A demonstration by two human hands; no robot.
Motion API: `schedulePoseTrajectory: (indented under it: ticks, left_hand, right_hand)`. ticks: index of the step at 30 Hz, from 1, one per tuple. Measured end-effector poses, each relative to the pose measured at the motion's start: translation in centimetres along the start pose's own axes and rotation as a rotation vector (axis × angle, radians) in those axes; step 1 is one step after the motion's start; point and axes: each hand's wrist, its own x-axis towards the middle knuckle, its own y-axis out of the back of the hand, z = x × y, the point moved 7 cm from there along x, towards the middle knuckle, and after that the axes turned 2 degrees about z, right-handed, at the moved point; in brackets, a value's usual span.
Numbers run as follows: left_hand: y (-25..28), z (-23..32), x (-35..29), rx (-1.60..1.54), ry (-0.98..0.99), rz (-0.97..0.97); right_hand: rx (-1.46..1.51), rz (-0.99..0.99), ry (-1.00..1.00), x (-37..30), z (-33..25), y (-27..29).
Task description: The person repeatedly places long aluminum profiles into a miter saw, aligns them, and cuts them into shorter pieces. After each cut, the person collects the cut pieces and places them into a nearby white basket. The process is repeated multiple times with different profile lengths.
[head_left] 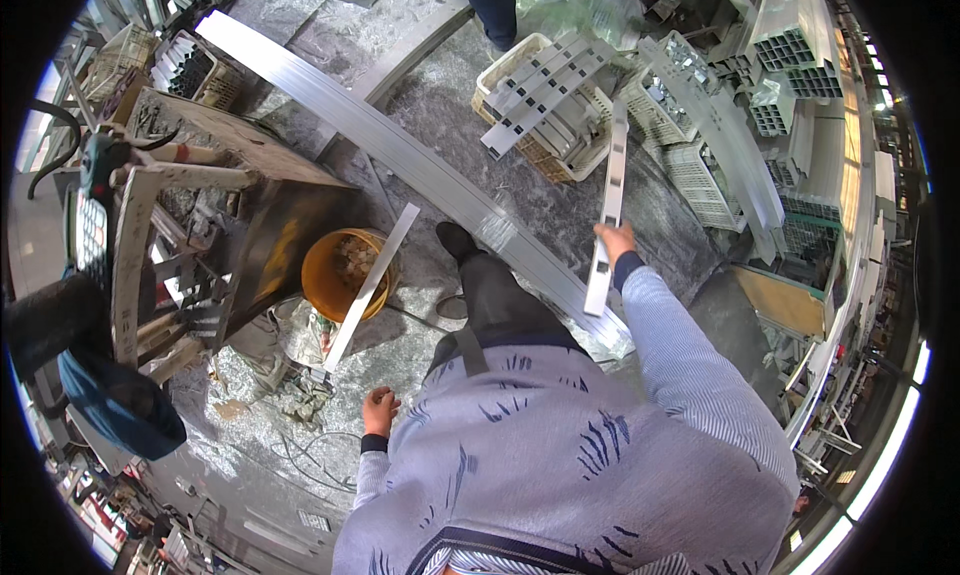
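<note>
My right hand [616, 241] is closed around a silver metal bar [614, 175] with square cut-outs, held near its lower part. The bar stands out ahead of my right arm, beside a cream plastic crate [488, 81] with several similar cut-out bars [555, 85] lying across its top. My left hand [380, 412] hangs at my left side, its fingers loosely bent and apart, with nothing visible in it. Nearest to it is a thin plain metal strip [372, 285], slanting in front of a yellow bucket [318, 275] that contains small scraps.
Long silver profiles [370, 130] run diagonally past my foot [457, 241]. A worn metal-sided workbench [290, 210] stands at left, with a machine [95, 175] beside it. Cream crates [700, 180] and stacked square tubes [795, 50] line the right. Another person's leg [490, 7] shows at the far edge.
</note>
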Motion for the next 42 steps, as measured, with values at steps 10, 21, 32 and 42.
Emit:
schedulePoseTrajectory:
  ticks: [10, 21, 32, 42]
  left_hand:
    - [-4.7, 0.0, 0.2, -0.047, 0.276, 0.043]
    - [-13.0, -1.4, 2.5, -0.006, 0.305, -0.088]
    - [-14.6, -1.6, 2.2, -0.053, 0.302, -0.074]
    - [-15.8, 0.0, 1.0, 0.025, 0.190, 0.009]
  right_hand:
    - [0.239, 0.208, 0.024, 21.2, -6.4, -16.7]
    - [0.098, 0.268, 0.020, 31.4, -8.3, -27.1]
    - [0.202, 0.138, -0.060, 34.6, -5.9, -29.5]
    - [-0.114, -0.112, 0.246, 15.5, -6.2, -34.6]
